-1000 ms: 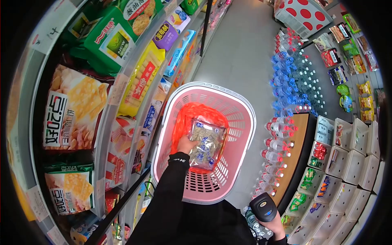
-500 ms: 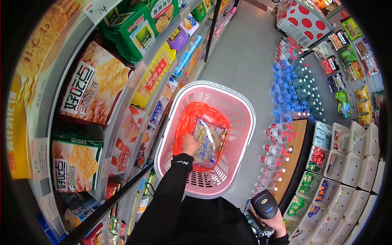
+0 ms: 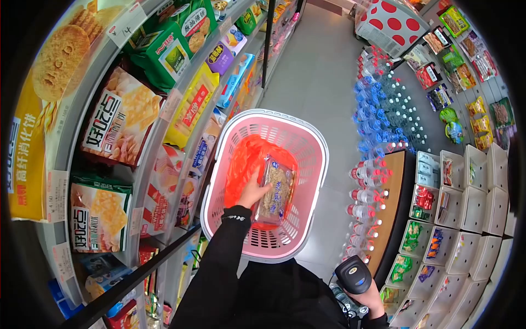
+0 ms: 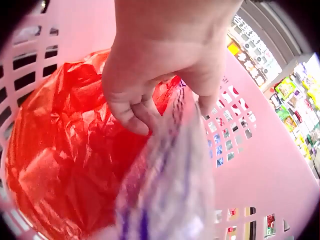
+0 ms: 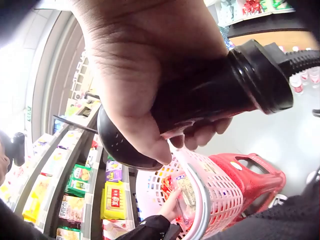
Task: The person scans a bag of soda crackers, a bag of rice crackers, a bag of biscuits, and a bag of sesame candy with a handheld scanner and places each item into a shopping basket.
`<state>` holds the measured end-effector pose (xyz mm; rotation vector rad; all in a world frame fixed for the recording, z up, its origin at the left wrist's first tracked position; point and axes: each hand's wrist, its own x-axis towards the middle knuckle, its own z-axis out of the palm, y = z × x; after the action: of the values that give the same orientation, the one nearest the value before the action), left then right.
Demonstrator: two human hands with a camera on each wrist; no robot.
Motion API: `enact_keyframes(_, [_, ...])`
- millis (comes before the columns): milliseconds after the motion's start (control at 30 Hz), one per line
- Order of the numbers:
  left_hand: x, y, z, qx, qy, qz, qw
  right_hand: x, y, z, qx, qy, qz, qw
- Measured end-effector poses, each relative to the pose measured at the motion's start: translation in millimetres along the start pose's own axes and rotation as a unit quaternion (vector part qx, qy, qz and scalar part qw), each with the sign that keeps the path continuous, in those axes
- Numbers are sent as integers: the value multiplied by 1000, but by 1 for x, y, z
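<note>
Inside the pink basket (image 3: 315, 181), my left hand (image 3: 253, 192) pinches the left edge of a clear packet (image 3: 278, 189) with blue lettering, tilted on its side. Thumb and fingers close on the packet's edge in the left wrist view, where the packet (image 4: 170, 190) is blurred. Crumpled red plastic (image 4: 65, 160) lies beside and under it. My right hand (image 3: 368, 299) grips a black handheld scanner (image 3: 353, 275) to the right of the basket. In the right wrist view its fingers curl round the black handle (image 5: 210, 90), which has a coiled cable.
Shelves of packaged biscuits (image 3: 120, 120) stand close on the left. Rows of water bottles (image 3: 364, 211) line the right, next to a wooden ledge (image 3: 390, 203) and white bins (image 3: 452, 205) of small goods. A red plastic object (image 5: 250, 175) is beside the basket.
The packet, face up before, has tilted with its edge raised toward my left hand. The basket has shifted slightly left in view. My right hand still grips the scanner.
</note>
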<state>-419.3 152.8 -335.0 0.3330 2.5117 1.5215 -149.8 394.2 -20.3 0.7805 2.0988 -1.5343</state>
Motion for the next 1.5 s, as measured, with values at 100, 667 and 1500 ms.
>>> enact_keyframes(100, [29,75,-45,37,-130,-175,975,-3,6,-3,-6,-6,1,1000])
enact_keyframes(667, [50,49,-22,20,-109,56,992,3,-3,5,12,3,14,1000])
enact_keyframes(1500, [7,60,-20,-209,-95,-139,963,5,-9,-6,-3,9,-2,1000])
